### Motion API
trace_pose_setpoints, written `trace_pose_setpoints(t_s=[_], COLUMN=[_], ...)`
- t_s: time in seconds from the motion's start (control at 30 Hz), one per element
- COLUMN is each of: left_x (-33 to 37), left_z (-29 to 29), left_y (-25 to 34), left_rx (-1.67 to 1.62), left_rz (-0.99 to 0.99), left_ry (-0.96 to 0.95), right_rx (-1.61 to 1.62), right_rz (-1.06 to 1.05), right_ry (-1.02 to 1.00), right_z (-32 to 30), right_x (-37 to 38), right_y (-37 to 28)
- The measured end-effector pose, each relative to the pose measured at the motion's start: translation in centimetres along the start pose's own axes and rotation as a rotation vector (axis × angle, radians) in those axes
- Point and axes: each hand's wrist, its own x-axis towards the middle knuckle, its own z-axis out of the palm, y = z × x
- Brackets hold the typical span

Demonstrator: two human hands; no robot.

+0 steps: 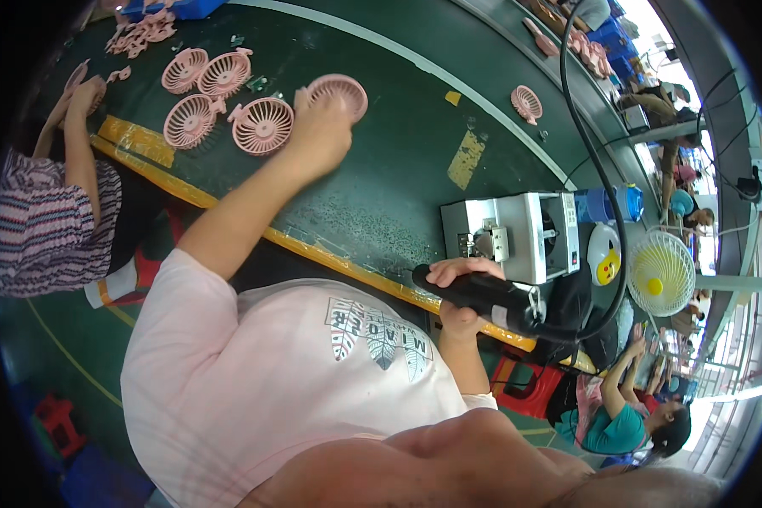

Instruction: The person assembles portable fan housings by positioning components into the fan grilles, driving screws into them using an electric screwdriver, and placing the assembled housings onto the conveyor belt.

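My left hand [320, 135] reaches across the green table, its fingers on a round pink fan cover [340, 89] with a ribbed inside; the fingertips are blurred and partly hidden in it. Just left of that hand lie several similar slotted pink covers, the nearest being a fan cover [262, 126] with a small tab. Close to the table's front edge, my right hand [461, 284] is wrapped around a black electric screwdriver [491, 296], held lying nearly sideways. From the screwdriver a thick black cable [605, 152] loops upward.
A white-and-grey box-shaped machine [516, 233] stands beside my right hand. Yellow tape [339, 258] lines the table edge. Another pink cover [527, 103] lies farther off. At left a co-worker's hand [85, 97] handles pink parts; a white fan [660, 273] stands at right.
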Motion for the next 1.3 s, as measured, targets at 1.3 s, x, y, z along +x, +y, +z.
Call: trace_pose_setpoints(t_s=[1.3], left_x=[-10.0], left_z=[-0.9], left_y=[10.0], left_rx=[-0.704], left_rz=[0.610], left_ry=[0.056], right_rx=[0.003], right_rz=[0.000], right_ry=[-0.014], right_z=[0.1], right_x=[3.5], right_y=[-0.6])
